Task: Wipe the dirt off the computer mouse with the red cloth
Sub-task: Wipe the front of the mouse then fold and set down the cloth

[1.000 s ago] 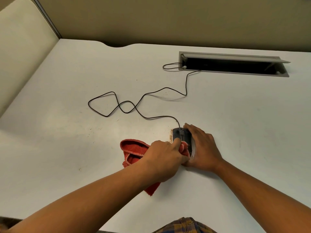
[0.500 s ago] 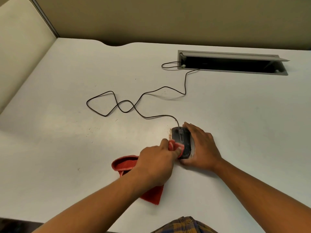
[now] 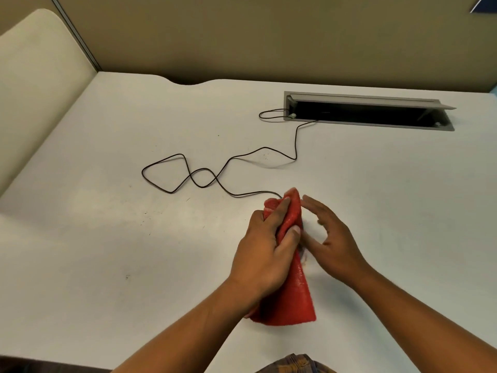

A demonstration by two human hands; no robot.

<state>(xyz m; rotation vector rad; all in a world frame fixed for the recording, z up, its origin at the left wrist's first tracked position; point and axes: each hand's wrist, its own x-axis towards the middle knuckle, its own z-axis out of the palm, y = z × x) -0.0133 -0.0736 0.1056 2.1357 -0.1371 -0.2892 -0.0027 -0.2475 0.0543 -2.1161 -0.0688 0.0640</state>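
The red cloth (image 3: 291,294) is draped over the computer mouse near the middle of the white desk, so the mouse itself is almost wholly hidden. My left hand (image 3: 266,249) grips the cloth from the left, fingers and thumb pressing it down onto the mouse. Just to the right, my right hand (image 3: 332,240) hovers with fingers spread and blurred, holding nothing. The mouse's black cable (image 3: 204,170) runs out from under the cloth's far end and loops across the desk.
The cable leads to an open grey cable hatch (image 3: 368,125) set in the desk at the back right. A beige partition wall runs along the far edge, and a cream panel (image 3: 35,76) stands at the left. My plaid clothing shows at the bottom edge.
The cloth has been pulled forward over the whole mouse, covering it. My right hand has let go of the mouse and lifted off to the right with fingers spread.
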